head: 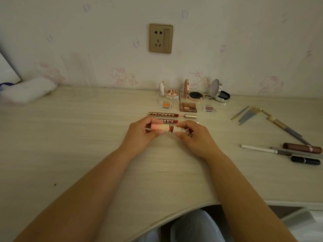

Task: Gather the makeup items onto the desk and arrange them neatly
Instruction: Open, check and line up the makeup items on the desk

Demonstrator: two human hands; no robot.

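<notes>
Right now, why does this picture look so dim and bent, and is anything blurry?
Head view: weak, warm light, no glare, only soft shadows. The wide lens bows the desk edge and stretches the forearms. The white bundle at far left looks smeared; the lip tube held by both hands stays fairly sharp.

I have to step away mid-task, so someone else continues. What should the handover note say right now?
Left hand and right hand both grip the pink lip tube above the desk.
Done: three open compacts along the wall, three eyeshadow pans before them, two Colorkey tubes in rows.
Left: lay this tube down, then line up the brushes and pencils at right.
</notes>
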